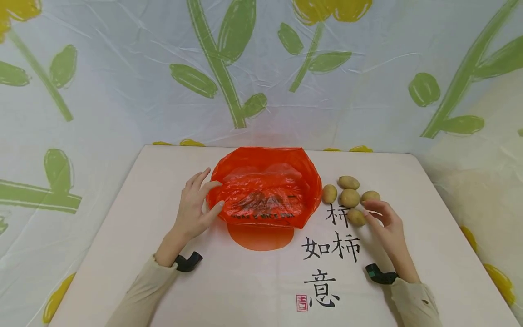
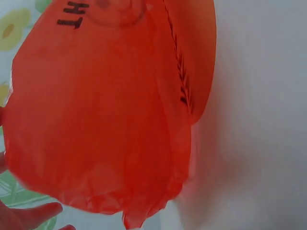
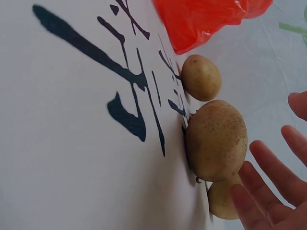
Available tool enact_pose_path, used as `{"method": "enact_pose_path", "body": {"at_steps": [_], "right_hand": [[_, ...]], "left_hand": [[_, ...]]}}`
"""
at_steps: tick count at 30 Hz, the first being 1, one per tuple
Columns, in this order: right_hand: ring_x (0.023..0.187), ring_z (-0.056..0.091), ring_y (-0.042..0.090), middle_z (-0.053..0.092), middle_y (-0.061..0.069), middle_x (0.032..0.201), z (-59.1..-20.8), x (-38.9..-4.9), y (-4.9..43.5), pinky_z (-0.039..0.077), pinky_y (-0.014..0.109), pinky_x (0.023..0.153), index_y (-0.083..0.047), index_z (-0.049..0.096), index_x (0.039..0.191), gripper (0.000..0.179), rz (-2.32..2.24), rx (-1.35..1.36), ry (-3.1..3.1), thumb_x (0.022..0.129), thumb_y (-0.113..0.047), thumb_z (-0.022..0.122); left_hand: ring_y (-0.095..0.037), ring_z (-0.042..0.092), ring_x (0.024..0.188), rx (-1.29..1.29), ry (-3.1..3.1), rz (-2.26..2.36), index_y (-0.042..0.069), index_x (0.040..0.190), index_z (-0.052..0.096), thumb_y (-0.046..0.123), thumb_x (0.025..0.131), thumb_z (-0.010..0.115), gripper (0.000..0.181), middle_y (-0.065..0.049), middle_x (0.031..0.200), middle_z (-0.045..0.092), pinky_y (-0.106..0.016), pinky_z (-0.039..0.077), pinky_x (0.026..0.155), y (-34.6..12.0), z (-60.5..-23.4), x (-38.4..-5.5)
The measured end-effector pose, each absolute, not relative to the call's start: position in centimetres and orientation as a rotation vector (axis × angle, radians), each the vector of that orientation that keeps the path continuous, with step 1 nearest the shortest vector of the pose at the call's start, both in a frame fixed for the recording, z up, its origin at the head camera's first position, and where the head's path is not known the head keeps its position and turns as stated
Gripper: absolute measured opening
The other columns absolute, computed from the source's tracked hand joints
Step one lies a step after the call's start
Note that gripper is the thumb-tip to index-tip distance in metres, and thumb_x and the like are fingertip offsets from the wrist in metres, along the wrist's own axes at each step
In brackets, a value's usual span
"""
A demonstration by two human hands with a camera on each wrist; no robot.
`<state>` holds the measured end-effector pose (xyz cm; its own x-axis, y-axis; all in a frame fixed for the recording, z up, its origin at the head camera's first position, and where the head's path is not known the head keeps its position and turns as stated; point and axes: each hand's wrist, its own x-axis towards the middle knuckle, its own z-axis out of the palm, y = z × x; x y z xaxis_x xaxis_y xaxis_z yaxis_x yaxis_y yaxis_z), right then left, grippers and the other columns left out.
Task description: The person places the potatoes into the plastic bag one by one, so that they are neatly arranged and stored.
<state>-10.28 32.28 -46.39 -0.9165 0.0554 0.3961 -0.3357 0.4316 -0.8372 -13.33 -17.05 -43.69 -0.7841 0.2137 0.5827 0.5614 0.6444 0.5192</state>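
A red plastic bag (image 1: 265, 190) with dark print lies with its wide mouth spread, slightly left of the table's middle; its side fills much of the left wrist view. At its left edge is my left hand (image 1: 192, 209), fingers spread and thumb apart, the fingertips overlapping the rim. To the right of the bag several potatoes sit in a loose cluster. My right hand (image 1: 388, 222) is beside the nearest potato (image 1: 356, 217), with its fingers loosely extended. In the right wrist view those fingers (image 3: 271, 167) reach close to a large potato (image 3: 217, 141), without curling round it.
The pale table covering (image 1: 229, 290) bears an orange printed shape (image 1: 261, 240), black characters (image 1: 323, 290) and a small red seal (image 1: 301, 303). Behind the table hangs a curtain (image 1: 347, 104) with green stems and yellow flowers. Dark camera mounts (image 1: 189, 262) sit at both wrists.
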Motion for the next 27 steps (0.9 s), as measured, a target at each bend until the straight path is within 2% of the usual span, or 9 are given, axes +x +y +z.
{"method": "enact_pose_path", "body": {"at_steps": [8, 16, 23, 27], "right_hand": [[0.107, 0.06, 0.009, 0.061, 0.022, 0.118, -47.0, -10.3, 32.2, 0.046, 0.013, 0.088, 0.012, 0.058, 0.121, 0.034, 1.506, 0.267, -2.37, 0.087, 0.011, 0.063], [0.105, 0.058, -0.001, 0.062, 0.019, 0.121, -47.1, -10.1, 32.2, 0.046, 0.011, 0.086, 0.005, 0.061, 0.123, 0.032, 1.477, 0.214, -2.477, 0.091, 0.002, 0.065], [0.104, 0.056, -0.003, 0.062, 0.014, 0.12, -47.3, -9.9, 32.4, 0.044, 0.009, 0.086, 0.003, 0.062, 0.122, 0.031, 1.432, 0.209, -2.528, 0.091, 0.0, 0.066], [0.103, 0.055, -0.002, 0.062, 0.012, 0.119, -47.4, -9.8, 32.5, 0.044, 0.009, 0.085, 0.002, 0.062, 0.121, 0.032, 1.415, 0.209, -2.563, 0.09, 0.0, 0.068]], "left_hand": [[-0.042, 0.034, 0.135, -0.592, -2.305, -1.053, 0.009, 0.112, 0.062, 0.023, 0.08, 0.059, 0.035, -0.02, 0.15, 0.042, -0.066, 0.025, 0.101, -15.7, -44.8, -14.0], [-0.041, 0.034, 0.134, -0.58, -2.083, -1.18, 0.002, 0.101, 0.063, 0.025, 0.076, 0.05, 0.036, -0.026, 0.146, 0.043, -0.062, 0.022, 0.106, -15.1, -46.0, -14.8], [-0.041, 0.034, 0.134, -0.594, -2.015, -1.26, 0.004, 0.094, 0.061, 0.014, 0.066, 0.046, 0.034, -0.028, 0.145, 0.043, -0.062, 0.023, 0.104, -14.7, -46.6, -15.2], [-0.042, 0.033, 0.134, -0.587, -2.072, -1.226, 0.006, 0.094, 0.06, 0.013, 0.063, 0.042, 0.037, -0.025, 0.146, 0.044, -0.064, 0.022, 0.104, -14.6, -46.7, -15.1]]}}
